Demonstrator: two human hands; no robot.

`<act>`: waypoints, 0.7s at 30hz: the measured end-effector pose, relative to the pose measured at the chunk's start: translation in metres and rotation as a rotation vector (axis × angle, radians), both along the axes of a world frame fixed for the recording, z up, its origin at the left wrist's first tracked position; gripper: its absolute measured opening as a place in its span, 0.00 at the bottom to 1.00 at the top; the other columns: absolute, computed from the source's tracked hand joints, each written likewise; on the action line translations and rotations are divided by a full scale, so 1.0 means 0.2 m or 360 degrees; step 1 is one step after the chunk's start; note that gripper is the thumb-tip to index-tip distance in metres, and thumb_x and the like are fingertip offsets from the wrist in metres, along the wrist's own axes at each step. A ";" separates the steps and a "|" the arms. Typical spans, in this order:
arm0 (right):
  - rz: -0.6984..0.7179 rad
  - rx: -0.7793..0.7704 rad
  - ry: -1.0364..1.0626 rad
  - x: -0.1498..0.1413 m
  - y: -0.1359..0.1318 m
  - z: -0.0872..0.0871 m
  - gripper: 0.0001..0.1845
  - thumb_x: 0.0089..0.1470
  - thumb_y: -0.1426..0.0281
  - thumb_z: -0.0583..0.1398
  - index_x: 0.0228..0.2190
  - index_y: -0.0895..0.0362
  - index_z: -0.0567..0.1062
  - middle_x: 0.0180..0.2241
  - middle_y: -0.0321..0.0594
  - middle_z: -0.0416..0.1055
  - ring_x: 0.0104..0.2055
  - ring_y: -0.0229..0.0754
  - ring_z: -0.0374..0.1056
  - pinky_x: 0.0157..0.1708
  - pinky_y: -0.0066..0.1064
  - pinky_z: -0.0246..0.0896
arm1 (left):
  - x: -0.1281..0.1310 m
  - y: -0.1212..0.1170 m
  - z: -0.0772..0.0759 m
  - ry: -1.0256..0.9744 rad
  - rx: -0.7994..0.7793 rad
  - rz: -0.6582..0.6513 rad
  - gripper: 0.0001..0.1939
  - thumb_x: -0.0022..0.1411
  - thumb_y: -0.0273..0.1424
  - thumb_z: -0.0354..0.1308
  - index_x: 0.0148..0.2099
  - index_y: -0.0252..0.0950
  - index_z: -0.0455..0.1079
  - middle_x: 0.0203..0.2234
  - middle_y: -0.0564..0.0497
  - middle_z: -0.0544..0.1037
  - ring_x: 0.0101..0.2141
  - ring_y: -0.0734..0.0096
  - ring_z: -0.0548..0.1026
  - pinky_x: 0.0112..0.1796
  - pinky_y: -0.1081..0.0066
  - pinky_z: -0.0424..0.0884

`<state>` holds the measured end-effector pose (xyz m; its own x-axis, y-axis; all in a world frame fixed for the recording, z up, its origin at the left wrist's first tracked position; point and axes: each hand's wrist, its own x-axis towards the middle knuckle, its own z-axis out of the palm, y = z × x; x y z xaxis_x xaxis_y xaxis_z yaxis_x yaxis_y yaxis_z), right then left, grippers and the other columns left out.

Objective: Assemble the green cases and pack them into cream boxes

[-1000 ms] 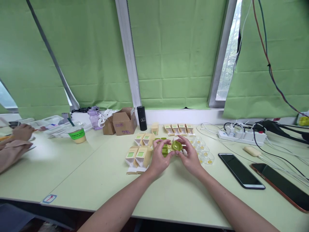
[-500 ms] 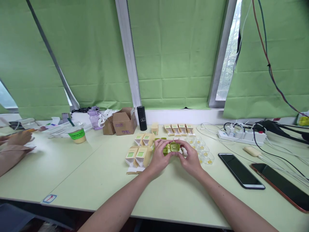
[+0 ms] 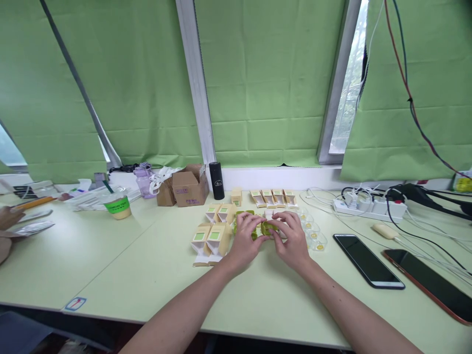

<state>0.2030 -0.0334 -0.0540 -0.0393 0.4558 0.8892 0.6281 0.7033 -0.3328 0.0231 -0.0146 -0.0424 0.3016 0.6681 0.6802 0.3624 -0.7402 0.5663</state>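
Observation:
My left hand [image 3: 246, 237] and my right hand [image 3: 292, 237] meet over a small green plastic case [image 3: 268, 228] and both press their fingers down on it; most of the case is hidden under them. To the left of my hands stand small cream cartons with green labels [image 3: 209, 237]. To the right lie several clear round cups with yellow dots [image 3: 313, 235]. A row of open cream cartons [image 3: 273, 197] lies farther back.
Two phones [image 3: 368, 260] lie at the right, with a power strip [image 3: 370, 207] and cables behind. A black bottle [image 3: 217, 180], brown boxes [image 3: 189, 186] and a cup with a green band [image 3: 117, 204] stand at the back. Another person's hand [image 3: 7, 216] shows at the left edge.
The green case's lid, open a second ago, has come down and my fingers have closed over it, lowering it toward the table. The other person's hand has drawn back to the left.

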 end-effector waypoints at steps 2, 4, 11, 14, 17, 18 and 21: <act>-0.0061 0.0046 -0.0033 0.00 0.00 0.00 0.14 0.59 0.76 0.62 0.42 0.46 0.82 0.46 0.45 0.73 0.51 0.57 0.65 0.48 0.54 0.70 | 0.00 0.00 -0.01 0.0020 0.0045 0.0015 0.20 0.62 0.28 0.69 0.56 0.44 0.76 0.50 0.46 0.78 0.58 0.51 0.64 0.59 0.48 0.66; -0.0095 0.0077 -0.0071 0.00 0.00 0.00 0.14 0.58 0.77 0.62 0.40 0.47 0.82 0.46 0.45 0.72 0.51 0.56 0.63 0.48 0.53 0.70 | 0.00 0.01 -0.02 0.0037 0.0088 0.0016 0.20 0.63 0.28 0.69 0.57 0.44 0.76 0.51 0.46 0.77 0.57 0.52 0.64 0.59 0.49 0.67; -0.0202 0.0161 -0.0147 0.00 0.01 -0.01 0.14 0.58 0.80 0.61 0.36 0.50 0.82 0.46 0.45 0.72 0.53 0.54 0.62 0.47 0.46 0.71 | 0.00 0.01 -0.03 0.0094 0.0215 0.0008 0.20 0.65 0.29 0.68 0.58 0.44 0.74 0.50 0.46 0.77 0.57 0.52 0.64 0.58 0.48 0.69; -0.0223 0.0178 -0.0155 0.00 0.01 -0.01 0.13 0.59 0.81 0.61 0.34 0.51 0.82 0.45 0.44 0.72 0.54 0.53 0.62 0.47 0.46 0.71 | 0.00 0.01 -0.03 0.0105 0.0252 0.0010 0.20 0.65 0.30 0.68 0.58 0.44 0.74 0.50 0.46 0.77 0.57 0.52 0.64 0.57 0.48 0.69; -0.0223 0.0174 -0.0159 0.00 0.01 -0.01 0.13 0.58 0.81 0.61 0.34 0.51 0.81 0.44 0.44 0.72 0.54 0.53 0.62 0.46 0.45 0.71 | 0.00 0.01 -0.04 0.0120 0.0286 0.0010 0.19 0.66 0.30 0.67 0.58 0.43 0.74 0.50 0.46 0.77 0.57 0.52 0.64 0.57 0.49 0.69; -0.0223 0.0169 -0.0161 0.00 0.01 -0.01 0.13 0.58 0.81 0.61 0.34 0.51 0.81 0.44 0.44 0.72 0.53 0.53 0.62 0.45 0.45 0.71 | 0.00 0.01 -0.04 0.0128 0.0300 0.0010 0.19 0.66 0.30 0.67 0.58 0.43 0.74 0.50 0.46 0.77 0.57 0.52 0.64 0.57 0.49 0.69; -0.0222 0.0159 -0.0161 0.00 0.01 -0.01 0.13 0.58 0.81 0.61 0.34 0.52 0.80 0.43 0.44 0.72 0.53 0.54 0.62 0.44 0.44 0.70 | 0.00 0.01 -0.04 0.0151 0.0342 0.0013 0.20 0.67 0.30 0.66 0.59 0.43 0.73 0.50 0.45 0.77 0.57 0.52 0.64 0.57 0.49 0.69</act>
<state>0.2033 -0.0313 -0.0565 -0.0733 0.3728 0.9250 0.7486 0.6334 -0.1960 0.0228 -0.0123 -0.0511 0.3663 0.5136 0.7759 0.4132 -0.8369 0.3589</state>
